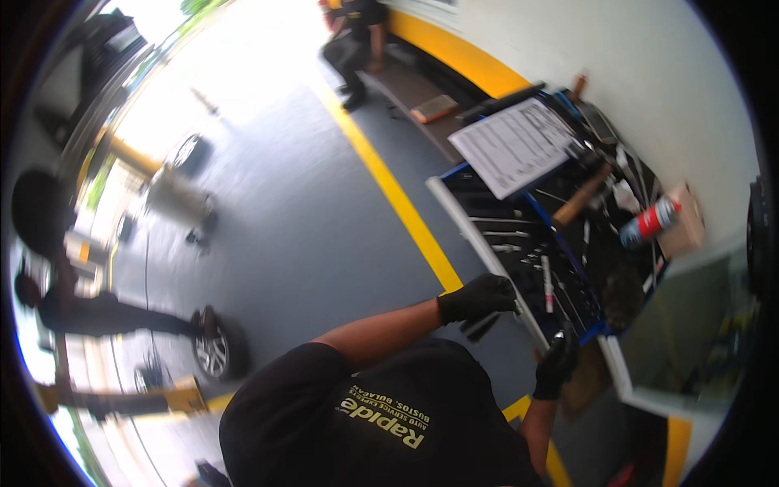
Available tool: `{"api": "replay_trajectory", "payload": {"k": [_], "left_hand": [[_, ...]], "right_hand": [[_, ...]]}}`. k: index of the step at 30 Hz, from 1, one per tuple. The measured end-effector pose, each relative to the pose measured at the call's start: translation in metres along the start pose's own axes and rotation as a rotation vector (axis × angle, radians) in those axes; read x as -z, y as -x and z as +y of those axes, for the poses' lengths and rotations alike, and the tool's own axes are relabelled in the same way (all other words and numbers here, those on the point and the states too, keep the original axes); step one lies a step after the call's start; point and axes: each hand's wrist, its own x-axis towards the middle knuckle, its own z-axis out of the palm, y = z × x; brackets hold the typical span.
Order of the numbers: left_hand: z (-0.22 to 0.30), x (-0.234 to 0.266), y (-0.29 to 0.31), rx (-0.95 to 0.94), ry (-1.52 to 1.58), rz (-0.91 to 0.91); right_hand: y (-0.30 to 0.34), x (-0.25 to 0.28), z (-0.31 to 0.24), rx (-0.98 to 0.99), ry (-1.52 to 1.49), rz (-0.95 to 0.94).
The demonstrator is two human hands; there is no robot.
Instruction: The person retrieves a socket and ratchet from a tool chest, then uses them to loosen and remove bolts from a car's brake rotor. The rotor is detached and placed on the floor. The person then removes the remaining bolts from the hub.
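Note:
My left hand (479,299), in a black glove, is at the near edge of an open tool drawer (475,231). Its fingers are curled together, and what they hold, if anything, is too small to make out. Farther right, my right hand (557,365), also in a black glove, is closed around a small shiny metal piece (560,334) by the drawer's near corner. Inside the drawer lie several wrenches (507,234) and a white-and-red tube (548,284). A hammer (583,195) with a wooden handle rests across the blue edge of the cart.
A clipboard with a printed sheet (515,146) covers the drawer's far end. A red-and-blue spray can (651,223) lies near a cardboard box (683,223). One person sits on a bench (410,105); another stands at left near a wheel (215,353). A grey bin (174,199) stands beyond.

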Motion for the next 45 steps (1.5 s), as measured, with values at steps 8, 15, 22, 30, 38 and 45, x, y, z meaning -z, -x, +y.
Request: {"api": "replay_trajectory", "payload": {"k": [8, 15, 22, 30, 38, 45], "left_hand": [[-0.024, 0.011, 0.187, -0.260, -0.127, 0.512], [-0.081, -0.032, 0.386, -0.723, 0.718, 0.924], [0.068, -0.146, 0.572, -0.707, 0.594, 1.548], [0.021, -0.174, 0.786, -0.657, 0.225, 1.789], [-0.006, -0.075, 0.977, -0.513, -0.316, 1.964], [-0.050, 0.060, 1.178, -0.361, -0.633, 2.055]], "right_hand": [[-0.016, -0.076, -0.146, -0.374, -0.895, -0.989], [0.056, -0.087, -0.361, 0.367, -1.251, -1.401], [0.172, -0.032, -0.517, 0.166, -1.324, -2.150], [0.371, -0.029, -0.649, 0.169, -1.432, -2.327], [0.507, -0.112, -0.808, 0.409, -1.449, -2.330], [0.635, -0.208, -1.018, 0.848, -1.161, -2.460]]}}
